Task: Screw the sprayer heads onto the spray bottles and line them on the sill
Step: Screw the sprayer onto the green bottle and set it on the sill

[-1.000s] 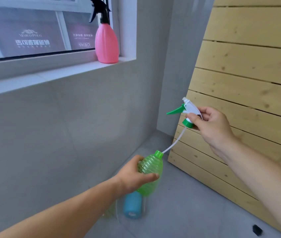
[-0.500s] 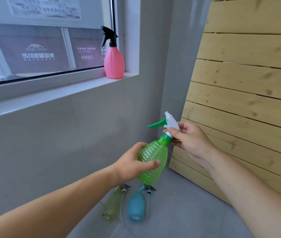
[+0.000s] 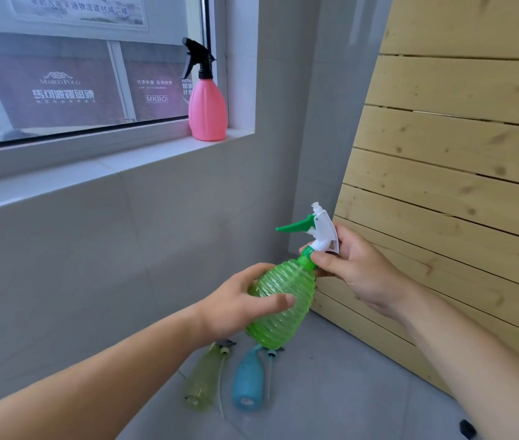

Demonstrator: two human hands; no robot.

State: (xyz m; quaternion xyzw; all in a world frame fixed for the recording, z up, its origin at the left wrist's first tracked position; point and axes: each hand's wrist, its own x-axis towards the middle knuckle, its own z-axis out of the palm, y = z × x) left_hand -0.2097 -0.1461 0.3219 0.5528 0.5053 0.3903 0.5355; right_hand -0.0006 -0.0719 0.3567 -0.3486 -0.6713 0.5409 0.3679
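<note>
My left hand grips the ribbed green spray bottle, holding it tilted in the air. A white and green sprayer head sits on the bottle's neck, and my right hand pinches its green collar. A pink bottle with a black sprayer head stands upright at the right end of the white window sill. On the floor below lie a pale yellow-green bottle and a blue bottle, each with a sprayer head and tube beside it.
A slatted wooden panel leans against the wall on the right. Grey tiled wall runs under the sill, and the floor is grey tile. A small black object lies on the floor at the lower right.
My right hand lowered the sprayer head, sliding its tube into the green bottle until the head sat on the neck. The view tilted, showing the floor bottles.
</note>
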